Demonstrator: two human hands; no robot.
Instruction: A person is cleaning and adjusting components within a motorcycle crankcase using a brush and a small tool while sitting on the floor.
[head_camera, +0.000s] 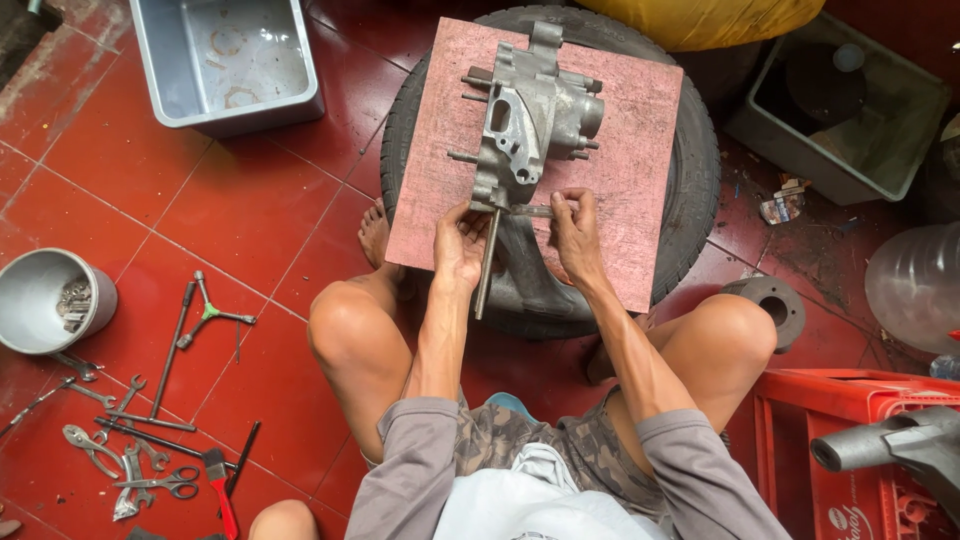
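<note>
Tyre of black rubber (700, 190) lies flat on the red tiled floor (230, 210), bearing a pink square board (640, 130). On that board a grey cast-metal engine casing (530, 110) runs lengthwise straight away from both hands. Left hand (460, 245) pinches a long steel rod (486, 265) pointing back toward the knees; right hand (576, 232), equally near, seems closed on a short metal tool (533, 210) at the casing's near end.
</note>
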